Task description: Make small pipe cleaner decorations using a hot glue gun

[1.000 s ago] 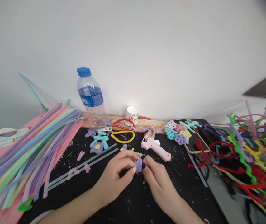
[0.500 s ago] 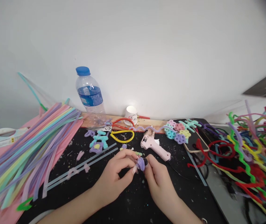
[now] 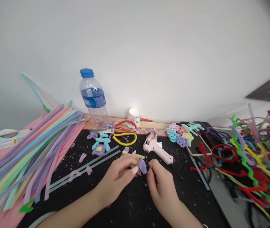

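Observation:
Between my hands is a small purple fuzzy piece point(image 3: 142, 166), bent into a loop. The fingers of my left hand point(image 3: 119, 177) pinch it from the left, thumb in front. My right hand point(image 3: 161, 180) is closed at the piece's right edge, thumb and index pressed together around something small and dark. Just beyond my fingers lie a pale green and yellow piece point(image 3: 138, 155) and a small purple and yellow one point(image 3: 125, 150). A pink glue gun point(image 3: 158, 150) rests behind my right hand.
Pastel fuzzy stems point(image 3: 42, 148) cover the left side. Scissors point(image 3: 125, 139), a bottle point(image 3: 93, 98) and a paper cup point(image 3: 134, 117) stand or lie at the back. Fuzzy flowers point(image 3: 180, 134) partly cover a phone point(image 3: 201, 146); tangled bright stems point(image 3: 255, 158) fill the right.
My left hand has turned slightly, its thumb now showing more over the purple piece. The purple piece has rotated and looks narrower. The camera view has shifted a little.

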`<act>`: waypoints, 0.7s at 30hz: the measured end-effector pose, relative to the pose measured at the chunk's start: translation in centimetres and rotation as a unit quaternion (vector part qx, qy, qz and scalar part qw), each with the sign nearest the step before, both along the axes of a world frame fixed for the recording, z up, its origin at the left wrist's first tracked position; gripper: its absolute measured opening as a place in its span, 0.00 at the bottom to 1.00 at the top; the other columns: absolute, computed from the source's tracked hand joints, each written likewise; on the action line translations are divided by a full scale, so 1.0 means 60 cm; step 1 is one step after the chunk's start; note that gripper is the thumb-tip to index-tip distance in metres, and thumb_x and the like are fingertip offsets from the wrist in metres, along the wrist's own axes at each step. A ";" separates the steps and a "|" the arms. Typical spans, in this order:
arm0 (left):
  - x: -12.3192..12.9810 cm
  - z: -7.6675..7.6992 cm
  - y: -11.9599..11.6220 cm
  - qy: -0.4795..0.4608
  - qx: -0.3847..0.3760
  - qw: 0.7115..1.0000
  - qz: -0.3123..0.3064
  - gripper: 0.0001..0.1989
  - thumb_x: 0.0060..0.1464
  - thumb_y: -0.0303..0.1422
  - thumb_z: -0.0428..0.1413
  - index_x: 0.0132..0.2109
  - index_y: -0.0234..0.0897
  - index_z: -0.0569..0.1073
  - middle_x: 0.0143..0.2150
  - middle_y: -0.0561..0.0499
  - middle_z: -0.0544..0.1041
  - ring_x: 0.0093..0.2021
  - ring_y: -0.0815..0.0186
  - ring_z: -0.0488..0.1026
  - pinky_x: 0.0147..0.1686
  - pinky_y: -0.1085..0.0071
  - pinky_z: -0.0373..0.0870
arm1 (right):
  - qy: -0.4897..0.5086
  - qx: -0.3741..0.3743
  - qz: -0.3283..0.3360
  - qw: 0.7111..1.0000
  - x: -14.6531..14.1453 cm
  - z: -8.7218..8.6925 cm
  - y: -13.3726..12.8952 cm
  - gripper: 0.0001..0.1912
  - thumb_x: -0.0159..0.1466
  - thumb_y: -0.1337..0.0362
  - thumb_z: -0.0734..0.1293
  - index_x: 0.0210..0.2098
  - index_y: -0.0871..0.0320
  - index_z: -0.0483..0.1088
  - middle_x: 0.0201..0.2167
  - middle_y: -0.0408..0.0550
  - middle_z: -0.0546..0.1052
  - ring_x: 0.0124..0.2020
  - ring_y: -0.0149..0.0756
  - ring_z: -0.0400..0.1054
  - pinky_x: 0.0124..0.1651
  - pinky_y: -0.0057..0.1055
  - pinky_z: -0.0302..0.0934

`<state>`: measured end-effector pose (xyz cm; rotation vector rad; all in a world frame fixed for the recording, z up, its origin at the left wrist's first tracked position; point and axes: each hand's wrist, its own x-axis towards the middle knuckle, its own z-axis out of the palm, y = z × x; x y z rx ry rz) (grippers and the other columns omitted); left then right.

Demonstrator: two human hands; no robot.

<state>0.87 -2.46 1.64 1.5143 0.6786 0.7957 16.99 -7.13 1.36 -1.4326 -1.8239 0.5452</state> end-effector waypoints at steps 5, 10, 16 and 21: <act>0.009 -0.015 -0.005 -0.026 -0.114 0.993 -0.006 0.07 0.55 0.32 0.55 0.41 0.35 0.68 0.30 0.54 0.69 0.29 0.70 0.69 0.30 0.74 0.69 | -0.036 -0.007 0.032 0.999 0.001 -0.007 -0.001 0.10 0.65 0.71 0.52 0.27 0.55 0.53 0.23 0.41 0.60 0.23 0.31 0.55 0.25 0.27 0.50; 0.009 -0.019 -0.007 -0.039 -0.110 0.993 -0.005 0.07 0.55 0.30 0.55 0.42 0.35 0.69 0.34 0.52 0.72 0.34 0.68 0.71 0.35 0.72 0.72 | 0.023 -0.045 0.033 0.998 -0.002 -0.004 -0.001 0.11 0.66 0.69 0.52 0.27 0.55 0.54 0.22 0.40 0.61 0.22 0.30 0.55 0.25 0.26 0.49; 0.003 -0.008 -0.004 0.039 -0.036 0.998 0.030 0.08 0.53 0.28 0.56 0.42 0.35 0.73 0.36 0.51 0.75 0.35 0.66 0.73 0.37 0.73 0.72 | 0.122 -0.094 0.031 0.988 0.001 -0.003 0.003 0.12 0.68 0.65 0.52 0.28 0.56 0.56 0.22 0.39 0.61 0.23 0.29 0.54 0.25 0.26 0.48; 0.004 -0.014 -0.002 0.048 -0.025 0.997 0.049 0.10 0.52 0.25 0.55 0.42 0.37 0.74 0.38 0.51 0.77 0.37 0.66 0.74 0.38 0.73 0.72 | 0.215 -0.164 0.020 0.962 0.005 -0.007 0.007 0.09 0.68 0.61 0.53 0.34 0.56 0.60 0.22 0.38 0.62 0.21 0.27 0.54 0.23 0.25 0.48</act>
